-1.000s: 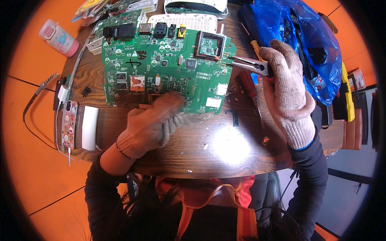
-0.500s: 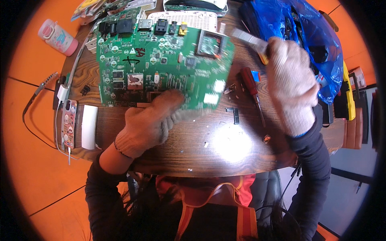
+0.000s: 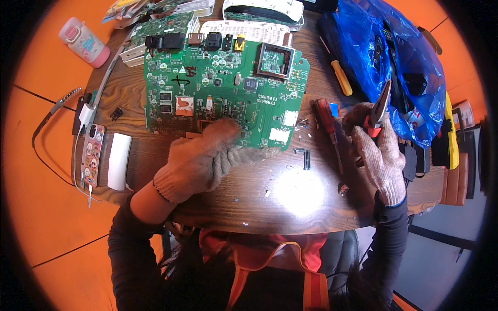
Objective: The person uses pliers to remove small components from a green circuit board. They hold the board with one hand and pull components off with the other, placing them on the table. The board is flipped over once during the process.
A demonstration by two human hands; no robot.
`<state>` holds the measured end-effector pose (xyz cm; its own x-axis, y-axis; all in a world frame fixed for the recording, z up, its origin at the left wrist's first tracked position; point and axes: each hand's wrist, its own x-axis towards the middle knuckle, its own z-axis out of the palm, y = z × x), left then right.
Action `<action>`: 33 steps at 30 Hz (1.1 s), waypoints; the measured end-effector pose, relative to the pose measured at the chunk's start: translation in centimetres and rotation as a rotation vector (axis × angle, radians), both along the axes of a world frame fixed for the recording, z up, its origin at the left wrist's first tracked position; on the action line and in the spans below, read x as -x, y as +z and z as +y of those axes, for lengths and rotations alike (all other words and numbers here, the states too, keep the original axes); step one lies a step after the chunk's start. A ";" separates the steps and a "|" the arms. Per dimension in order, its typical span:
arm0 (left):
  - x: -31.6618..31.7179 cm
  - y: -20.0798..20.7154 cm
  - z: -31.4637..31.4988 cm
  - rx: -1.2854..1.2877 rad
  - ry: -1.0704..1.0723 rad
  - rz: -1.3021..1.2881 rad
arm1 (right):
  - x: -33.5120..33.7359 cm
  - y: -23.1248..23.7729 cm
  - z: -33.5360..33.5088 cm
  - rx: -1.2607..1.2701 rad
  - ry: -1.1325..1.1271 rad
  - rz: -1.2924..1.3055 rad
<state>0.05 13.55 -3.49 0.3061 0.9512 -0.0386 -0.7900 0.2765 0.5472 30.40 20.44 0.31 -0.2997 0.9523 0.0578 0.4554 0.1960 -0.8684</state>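
My left hand, in a knitted work glove, grips the lower edge of a green circuit board. Its thumb lies over the board's face and the other fingers go underneath. The board is tilted up toward me, with black, yellow and metal sockets along its far edge and a square metal frame at its upper right. My right hand, gloved too, is closed round a pair of pliers with red grips, jaws pointing up and away. The pliers are apart from the board; the glove hides most of their handles.
Between my hands lie a red screwdriver, a small black part and scraps. A yellow-handled screwdriver is beside a blue plastic bag. White casings stand behind; a phone and a pink bottle are at left.
My right hand has come down and nearer, away from the board's upper right corner; the pliers now show in it. The board has shifted slightly right, still held by my left hand.
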 end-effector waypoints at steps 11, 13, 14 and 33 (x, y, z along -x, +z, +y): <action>0.4 -0.9 -0.6 0.158 0.049 0.138 | 0.1 -4.1 1.2 -0.162 -0.015 -0.055; 0.1 -0.5 -0.7 0.148 0.055 0.131 | 0.0 -4.1 1.0 -0.213 0.065 -0.064; 0.0 -0.3 -0.7 0.145 0.053 0.132 | -0.1 -4.1 1.0 -0.203 0.082 -0.089; -1.4 1.6 -0.2 0.314 0.146 0.186 | 0.0 -4.0 0.8 -0.278 0.082 -0.206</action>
